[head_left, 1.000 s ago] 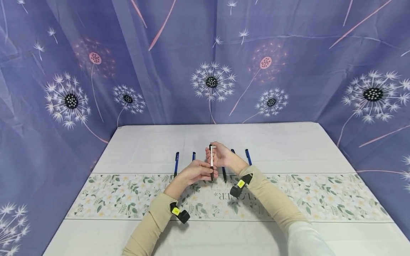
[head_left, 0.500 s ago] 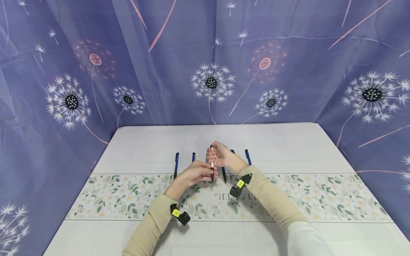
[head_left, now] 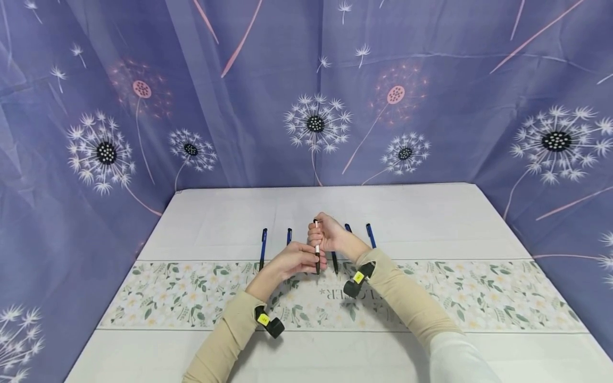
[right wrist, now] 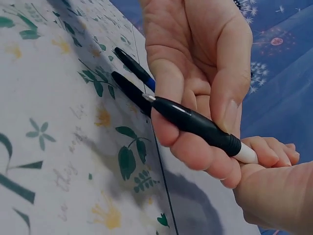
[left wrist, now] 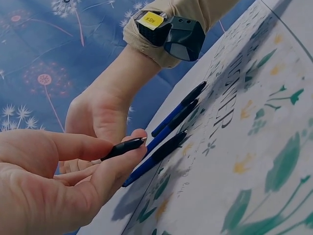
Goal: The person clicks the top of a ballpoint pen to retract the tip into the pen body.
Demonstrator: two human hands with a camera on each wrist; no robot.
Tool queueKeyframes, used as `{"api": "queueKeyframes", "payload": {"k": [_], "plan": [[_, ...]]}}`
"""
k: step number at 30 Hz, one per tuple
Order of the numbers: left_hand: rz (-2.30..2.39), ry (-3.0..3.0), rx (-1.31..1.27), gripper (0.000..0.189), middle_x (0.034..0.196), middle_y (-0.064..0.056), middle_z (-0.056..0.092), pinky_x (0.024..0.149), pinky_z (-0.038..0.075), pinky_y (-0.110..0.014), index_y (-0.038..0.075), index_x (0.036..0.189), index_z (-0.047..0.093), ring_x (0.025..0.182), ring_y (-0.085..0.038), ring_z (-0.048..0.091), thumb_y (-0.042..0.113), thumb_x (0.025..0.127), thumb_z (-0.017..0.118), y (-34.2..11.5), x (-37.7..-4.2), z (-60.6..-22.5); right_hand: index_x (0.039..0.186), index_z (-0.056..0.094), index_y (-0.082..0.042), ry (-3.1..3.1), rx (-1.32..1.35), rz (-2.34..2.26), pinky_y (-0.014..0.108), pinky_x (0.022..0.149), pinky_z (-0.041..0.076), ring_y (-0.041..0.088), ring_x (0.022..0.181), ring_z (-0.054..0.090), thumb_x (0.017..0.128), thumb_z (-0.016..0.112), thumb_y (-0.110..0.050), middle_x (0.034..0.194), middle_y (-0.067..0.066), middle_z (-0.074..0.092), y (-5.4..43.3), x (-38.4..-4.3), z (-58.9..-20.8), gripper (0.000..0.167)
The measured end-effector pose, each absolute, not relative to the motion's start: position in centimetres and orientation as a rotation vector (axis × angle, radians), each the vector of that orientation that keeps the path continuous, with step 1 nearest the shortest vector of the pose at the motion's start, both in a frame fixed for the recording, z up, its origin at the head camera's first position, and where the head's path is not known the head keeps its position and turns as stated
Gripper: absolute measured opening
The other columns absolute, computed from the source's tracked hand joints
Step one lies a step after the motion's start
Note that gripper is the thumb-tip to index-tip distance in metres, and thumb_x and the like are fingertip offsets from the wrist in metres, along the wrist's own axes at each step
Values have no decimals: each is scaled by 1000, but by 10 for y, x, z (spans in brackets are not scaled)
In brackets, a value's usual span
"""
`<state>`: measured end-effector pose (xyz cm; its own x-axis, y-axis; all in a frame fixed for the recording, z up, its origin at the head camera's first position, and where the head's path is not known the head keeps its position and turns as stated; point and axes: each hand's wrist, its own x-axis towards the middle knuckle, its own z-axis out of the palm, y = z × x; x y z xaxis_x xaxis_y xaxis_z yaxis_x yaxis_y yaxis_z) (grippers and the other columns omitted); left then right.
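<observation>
Near the table's middle, a white-barrelled pen with a black grip [head_left: 317, 262] is held between both hands. In the head view, my left hand [head_left: 297, 259] pinches its black lower part, and my right hand [head_left: 329, 234] curls its fingers round the white barrel, thumb at the top end. The right wrist view shows the left hand [right wrist: 195, 54] with thumb and fingers on the black grip. Its metal tip sticks out bare, while the right hand [right wrist: 279, 191] grips the white part behind. The left wrist view shows the pen [left wrist: 124, 148] tip towards the camera.
Several blue pens with black grips lie in a row on the white table [head_left: 215, 223], among them a far-left pen [head_left: 264, 247] and a far-right pen [head_left: 371, 235]. Arms partly cover others. A floral strip [head_left: 182, 298] crosses the table. A dandelion-print curtain [head_left: 239, 106] stands behind.
A second ago the right hand's fingers were looser beside the pen, with more white barrel showing. They have since curled round it. The left hand's pinch has hardly moved.
</observation>
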<state>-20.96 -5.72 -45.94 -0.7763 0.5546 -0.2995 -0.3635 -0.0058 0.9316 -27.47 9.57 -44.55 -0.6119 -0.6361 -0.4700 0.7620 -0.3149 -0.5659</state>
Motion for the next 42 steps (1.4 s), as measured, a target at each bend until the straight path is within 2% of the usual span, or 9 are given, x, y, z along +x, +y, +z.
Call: {"api": "queueKeyframes", "payload": {"k": [9,16,19,24,30,36,42], "plan": [[1835,1654,228,31,85,-3,72,85,59,-32,-20,122,52,84,-13,71,-5,95,49,-57,-210,-461,70,33,-16,995,191,-2006,17,46,19,5,55,13,105,17,-42,60,-10,19,96,-275,-446,46],[1808,1664,282,32,88,-3,72,86,58,-31,-21,123,50,88,-14,71,-5,95,48,-59,-210,-461,80,35,-14,1024,164,-1999,18,52,18,5,56,15,105,13,-45,62,-9,20,97,-274,-446,46],[1797,1681,275,32,93,-9,72,88,58,-33,-21,123,49,92,-18,72,-5,96,48,-59,-211,-463,83,37,-13,1039,171,-2001,18,52,20,5,55,18,105,14,-46,62,-8,23,97,-274,-446,46],[1747,1776,244,32,108,-25,69,92,56,-38,-18,124,52,101,-28,70,-1,97,49,-60,-210,-463,87,43,-11,1061,176,-2002,17,54,25,5,55,26,105,14,-46,62,-8,33,97,-273,-446,48],[1696,1914,178,35,106,-25,67,84,59,-33,-16,124,55,91,-26,70,3,95,57,-63,-207,-460,95,45,-9,1096,164,-2006,16,56,30,5,57,30,106,14,-44,66,-6,40,97,-273,-447,48],[1672,1947,137,34,114,-28,62,88,58,-35,-15,124,55,98,-31,69,1,95,56,-63,-207,-462,99,47,-8,1106,187,-2019,18,58,34,5,58,35,106,16,-42,68,-5,44,96,-273,-448,46],[1687,1970,112,30,105,-21,65,82,60,-30,-15,119,58,82,-17,70,-1,92,59,-62,-207,-462,106,47,-6,1161,207,-2016,17,62,41,6,65,46,107,19,-36,74,-3,51,96,-274,-446,41]]}}
